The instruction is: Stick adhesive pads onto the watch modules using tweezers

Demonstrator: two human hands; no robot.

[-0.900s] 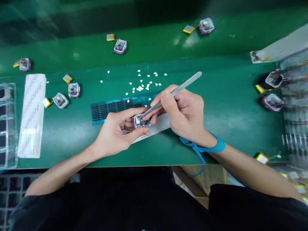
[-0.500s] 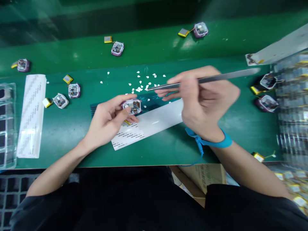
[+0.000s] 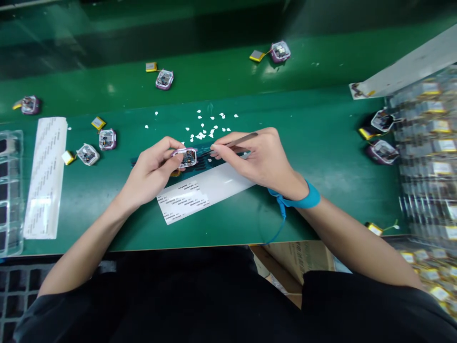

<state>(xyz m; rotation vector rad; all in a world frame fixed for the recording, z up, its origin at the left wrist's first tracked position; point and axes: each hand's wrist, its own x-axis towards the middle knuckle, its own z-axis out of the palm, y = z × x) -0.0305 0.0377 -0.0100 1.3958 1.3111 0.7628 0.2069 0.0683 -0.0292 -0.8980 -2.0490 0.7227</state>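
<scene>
My left hand (image 3: 152, 167) is closed round a small purple-and-white device case (image 3: 189, 157), its open side up with a circuit board showing. A yellow-edged battery (image 3: 175, 174) peeks out below those fingers. In my right hand (image 3: 266, 157) metal tweezers (image 3: 244, 139) are pinched, pointing left at the right side of the case. Whether the tips touch the case or carry anything is too small to tell. Just beyond both hands lie several small white round tabbed stickers (image 3: 202, 136). A white printed backing sheet (image 3: 228, 180) lies slantwise beneath my hands.
Similar cases with batteries stand at the back (image 3: 164, 79), at the left (image 3: 107, 139) and at the right (image 3: 382, 151). Another backing sheet (image 3: 46, 178) lies left, beside a clear tray (image 3: 21, 190). Stacked clear trays (image 3: 410, 200) rise at right. A blue wrist strap (image 3: 309, 194) trails a cord.
My right hand has moved left and down, bringing the tweezers from the white stickers to the case. The case in my left hand has shifted slightly left. The whole view has shifted a little.
</scene>
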